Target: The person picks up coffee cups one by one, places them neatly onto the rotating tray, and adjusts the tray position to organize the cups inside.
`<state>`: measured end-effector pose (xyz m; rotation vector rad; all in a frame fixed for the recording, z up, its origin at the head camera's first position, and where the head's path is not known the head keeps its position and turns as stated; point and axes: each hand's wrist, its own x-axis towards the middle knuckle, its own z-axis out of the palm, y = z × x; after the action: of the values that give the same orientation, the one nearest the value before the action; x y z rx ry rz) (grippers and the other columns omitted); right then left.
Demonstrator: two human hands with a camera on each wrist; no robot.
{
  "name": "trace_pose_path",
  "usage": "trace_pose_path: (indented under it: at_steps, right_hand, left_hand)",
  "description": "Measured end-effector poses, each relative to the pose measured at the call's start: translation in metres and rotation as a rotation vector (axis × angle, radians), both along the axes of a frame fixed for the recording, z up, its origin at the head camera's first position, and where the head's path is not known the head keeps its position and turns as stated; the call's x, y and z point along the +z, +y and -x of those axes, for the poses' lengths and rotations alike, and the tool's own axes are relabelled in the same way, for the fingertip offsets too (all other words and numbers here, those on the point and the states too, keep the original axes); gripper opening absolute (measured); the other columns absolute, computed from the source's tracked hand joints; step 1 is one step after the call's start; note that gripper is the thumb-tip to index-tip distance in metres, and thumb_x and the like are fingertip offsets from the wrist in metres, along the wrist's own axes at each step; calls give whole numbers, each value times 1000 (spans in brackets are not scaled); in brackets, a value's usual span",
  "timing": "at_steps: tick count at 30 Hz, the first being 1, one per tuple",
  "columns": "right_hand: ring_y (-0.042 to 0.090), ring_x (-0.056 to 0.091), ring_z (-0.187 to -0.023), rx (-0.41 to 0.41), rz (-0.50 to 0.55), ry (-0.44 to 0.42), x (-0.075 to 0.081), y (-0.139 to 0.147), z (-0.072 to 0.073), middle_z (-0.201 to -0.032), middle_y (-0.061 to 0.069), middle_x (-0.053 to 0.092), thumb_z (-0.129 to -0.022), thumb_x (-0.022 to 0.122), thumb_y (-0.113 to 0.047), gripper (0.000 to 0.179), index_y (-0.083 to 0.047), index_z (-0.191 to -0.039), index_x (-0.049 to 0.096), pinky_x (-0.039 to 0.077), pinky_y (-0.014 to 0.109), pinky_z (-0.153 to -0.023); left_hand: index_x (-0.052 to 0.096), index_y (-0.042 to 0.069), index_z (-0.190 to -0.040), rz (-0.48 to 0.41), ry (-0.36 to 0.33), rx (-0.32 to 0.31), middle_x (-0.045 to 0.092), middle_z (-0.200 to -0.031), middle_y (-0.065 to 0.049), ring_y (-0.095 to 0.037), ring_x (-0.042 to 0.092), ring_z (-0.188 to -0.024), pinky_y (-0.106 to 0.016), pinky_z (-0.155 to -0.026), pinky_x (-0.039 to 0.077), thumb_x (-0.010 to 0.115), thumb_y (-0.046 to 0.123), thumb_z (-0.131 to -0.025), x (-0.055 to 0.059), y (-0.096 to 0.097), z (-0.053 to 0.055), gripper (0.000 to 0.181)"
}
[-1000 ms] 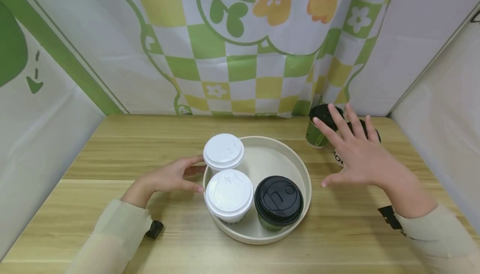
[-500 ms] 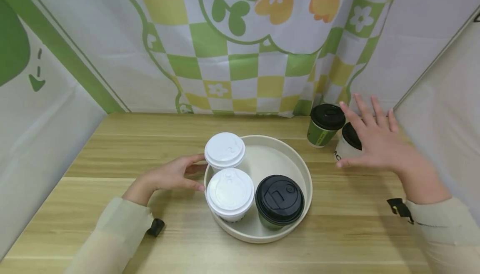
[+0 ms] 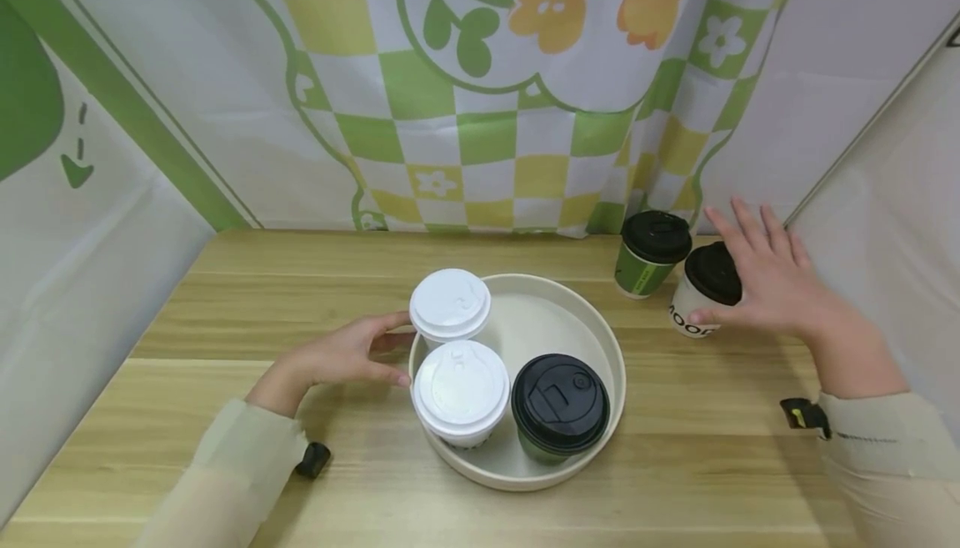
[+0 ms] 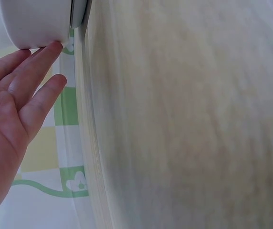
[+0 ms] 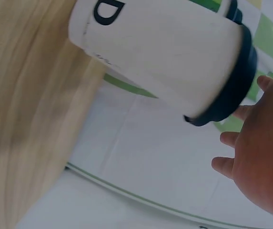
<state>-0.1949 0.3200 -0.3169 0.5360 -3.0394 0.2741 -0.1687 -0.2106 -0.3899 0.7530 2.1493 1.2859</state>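
My left hand [image 3: 348, 354] lies at the left rim of a round cream tray [image 3: 600, 331], fingers and thumb extended against its side. In the left wrist view, the fingertips [image 4: 55, 47] touch the tray's pale wall. Two white-lidded paper cups [image 3: 450, 304] and a green cup with a black lid [image 3: 561, 402] stand upright in the tray. My right hand [image 3: 780, 285] is spread, its fingers [image 5: 224, 164] extended beside the black lid of a white paper cup [image 3: 686, 306] with dark lettering. Contact with that cup cannot be told.
Another green paper cup [image 3: 643, 256] with a black lid stands just left of the lettered cup, near the back edge of the wooden table [image 3: 285, 281]. A checked, flowered curtain [image 3: 487, 131] hangs behind, with pale fabric walls [image 3: 892, 214] at the sides.
My right hand has moved right and away from over the green cup, then lowered slightly beside the lettered cup, uncovering both. My left hand and the tray have stayed put.
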Motion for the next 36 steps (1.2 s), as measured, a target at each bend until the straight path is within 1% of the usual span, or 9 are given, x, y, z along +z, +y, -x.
trace_pose_path:
  at_steps: [4,8,11,14,18,21,24,30,36]
  right_hand:
    - [51,-16,-149,-9,29,-24,-4,4,3,-166,11,-19,-69,84,-57,133,-24,-161,-6,2,84,-108]
    - [56,-9,-148,-7,75,-31,-8,8,6,-167,14,-15,-69,85,-53,131,-25,-161,-4,4,84,-108]
    - [58,-3,-147,19,127,-27,-12,11,9,-166,20,-9,-68,87,-48,131,-23,-161,-1,4,81,-112]
    - [58,3,-147,62,184,-15,-16,14,12,-165,28,-2,-67,89,-42,131,-17,-161,2,3,75,-117]
    - [56,9,-146,86,222,-7,-21,17,14,-162,32,7,-65,91,-38,130,-12,-161,7,5,69,-120]
    - [58,14,-144,85,235,-5,-23,19,15,-161,33,12,-65,91,-36,125,-9,-159,14,11,70,-118]
    - [57,20,-142,93,246,7,-23,19,16,-158,33,21,-65,91,-34,119,-6,-157,21,17,70,-116]
    - [51,31,-139,102,255,22,-24,16,16,-152,29,35,-66,91,-30,108,-2,-152,31,30,67,-111]
    - [51,37,-134,90,268,-7,-25,16,15,-148,30,39,-69,89,-26,102,-1,-150,33,36,66,-104]
  left_hand:
    - [21,-7,-154,-8,-7,0,24,-161,-27,-47,34,-144,-58,-119,29,79,16,-84,0,0,0,94]
    - [21,-7,-154,-11,-6,1,24,-161,-27,-48,33,-144,-58,-119,29,79,16,-85,0,0,0,93]
    - [22,-7,-154,-11,-6,0,24,-161,-26,-48,33,-144,-58,-119,29,78,14,-85,1,1,0,92]
    - [22,-7,-154,-9,-5,-1,24,-161,-26,-48,33,-144,-58,-119,29,78,13,-85,1,1,0,91]
    - [23,-7,-154,-13,1,1,25,-160,-27,-49,32,-144,-59,-119,29,78,14,-86,1,0,-1,90]
    - [23,-7,-153,-13,3,6,26,-160,-27,-49,33,-144,-59,-119,29,78,14,-85,1,0,-1,90]
    - [23,-7,-154,-8,3,10,26,-160,-27,-49,33,-144,-59,-118,30,79,14,-85,1,0,-2,90]
    - [23,-5,-154,-12,-9,13,26,-161,-25,-47,33,-144,-58,-119,29,80,16,-84,1,1,-2,92]
    - [24,-5,-154,-5,-2,9,27,-160,-25,-47,34,-144,-59,-119,30,79,15,-85,2,2,-2,91]
